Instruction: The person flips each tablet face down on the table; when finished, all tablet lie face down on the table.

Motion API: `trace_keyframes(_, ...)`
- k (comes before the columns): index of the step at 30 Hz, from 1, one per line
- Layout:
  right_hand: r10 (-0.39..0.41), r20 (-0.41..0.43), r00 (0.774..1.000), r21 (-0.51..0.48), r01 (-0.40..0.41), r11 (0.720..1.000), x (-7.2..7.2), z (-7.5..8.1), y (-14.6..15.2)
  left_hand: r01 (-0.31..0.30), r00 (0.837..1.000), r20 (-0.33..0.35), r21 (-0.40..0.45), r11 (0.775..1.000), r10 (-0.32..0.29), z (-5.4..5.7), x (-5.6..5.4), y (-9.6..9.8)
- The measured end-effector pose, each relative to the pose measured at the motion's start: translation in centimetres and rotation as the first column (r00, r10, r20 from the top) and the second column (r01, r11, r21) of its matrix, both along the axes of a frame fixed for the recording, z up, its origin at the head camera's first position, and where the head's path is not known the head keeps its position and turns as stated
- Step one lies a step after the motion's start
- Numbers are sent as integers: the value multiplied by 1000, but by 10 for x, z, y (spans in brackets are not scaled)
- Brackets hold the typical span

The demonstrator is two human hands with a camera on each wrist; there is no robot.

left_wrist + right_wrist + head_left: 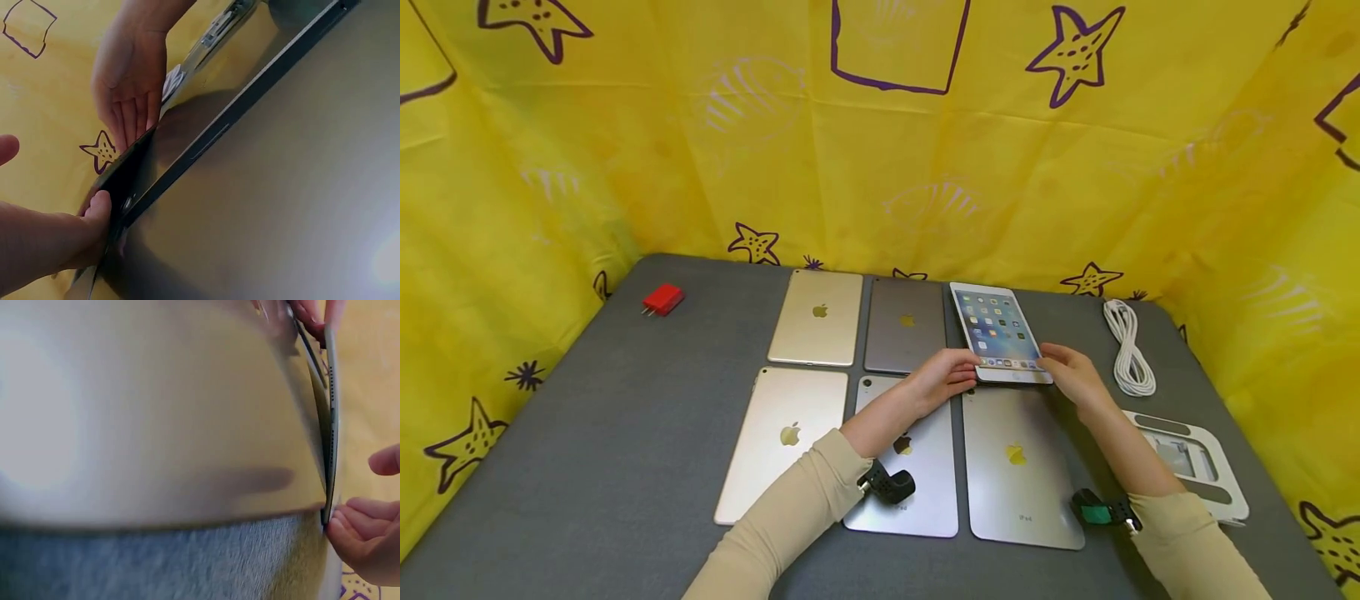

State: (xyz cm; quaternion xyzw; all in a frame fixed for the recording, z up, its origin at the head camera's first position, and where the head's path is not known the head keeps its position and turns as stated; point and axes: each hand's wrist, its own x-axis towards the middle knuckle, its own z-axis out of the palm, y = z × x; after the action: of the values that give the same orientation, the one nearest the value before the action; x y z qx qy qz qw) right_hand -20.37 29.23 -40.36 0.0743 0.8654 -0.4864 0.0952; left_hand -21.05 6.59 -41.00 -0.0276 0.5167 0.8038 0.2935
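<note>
A tablet with a white front and a lit home screen (pixel 997 327) lies face up at the back of the table, its near edge raised in the wrist views. My left hand (pixel 946 379) grips its near left corner, fingers bent at the edge. At the near right corner, my right hand (pixel 1072 377) pinches the edge between thumb and fingers. The left wrist view has the left hand (pixel 53 244) and the right hand (pixel 131 81) on the tablet's dark edge (pixel 128 165). Just in front of it lies a silver tablet (pixel 1022 467), back up.
Several more tablets lie back up to the left, among them a gold one (pixel 818 321), a dark grey one (pixel 906 321) and a silver one (pixel 917 500). A coiled white cable (pixel 1127 346) and a white stand (pixel 1217 475) are at right. A red charger plug (pixel 663 299) sits far left.
</note>
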Motion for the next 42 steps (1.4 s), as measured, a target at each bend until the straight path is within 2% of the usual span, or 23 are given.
trace_keyframes(3,6,7,1000,-2,-6,1000,-2,2,-5,22,994,-106,-99,995,-32,1,2,1)
trace_keyframes(5,14,13,1000,1,-14,1000,-4,2,-9,11,977,-207,-185,983,-50,3,4,2)
trace_keyframes(6,21,16,1000,0,-21,1000,-5,3,-11,-3,964,-260,-231,973,-59,4,5,1)
trace_keyframes(10,56,28,998,-16,-56,998,-7,6,-19,-100,883,-459,-386,917,-97,9,9,-2)
trace_keyframes(13,74,45,996,-67,-71,995,-9,8,-25,-187,815,-561,-490,851,-144,15,11,-5)
trace_keyframes(16,83,76,994,-127,-73,989,-12,8,-30,-252,770,-614,-542,802,-174,20,11,-8)
trace_keyframes(19,85,102,991,-182,-66,981,-14,8,-36,-286,735,-651,-551,784,-190,23,10,-10)
trace_keyframes(21,70,115,991,-212,-45,976,-15,8,-40,-298,719,-667,-549,781,-195,24,9,-11)
trace_keyframes(26,60,133,989,-264,-23,964,-16,9,-49,-326,685,-706,-515,792,-178,28,7,-13)
trace_keyframes(32,88,138,986,-328,-39,944,-16,5,-58,-369,649,-744,-494,787,-162,31,7,-13)
trace_keyframes(36,97,123,988,-382,-43,923,-20,-1,-60,-367,638,-754,-477,799,-157,32,7,-12)
trace_keyframes(42,73,96,993,-422,-26,906,-20,0,-61,-353,642,-755,-444,824,-132,32,6,-10)
